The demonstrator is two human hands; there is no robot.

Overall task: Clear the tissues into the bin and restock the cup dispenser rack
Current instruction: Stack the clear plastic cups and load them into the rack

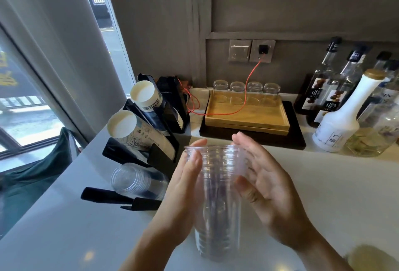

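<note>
A tall stack of clear plastic cups (218, 201) stands upright between my hands, above the white counter. My left hand (183, 186) presses its left side and my right hand (263, 186) cups its right side. The black cup dispenser rack (159, 158) sits just left of the stack. Its two upper slots hold stacks of printed paper cups (133, 132), and its lowest slot holds a short stack of clear cups (138, 181) lying on its side. No tissues or bin are in view.
A wooden tray (248, 117) on a black mat holds several upturned glasses at the back, with a red cable across it. Syrup bottles (323, 93) and a white bottle (343, 117) stand at the right. A window and curtain are to the left.
</note>
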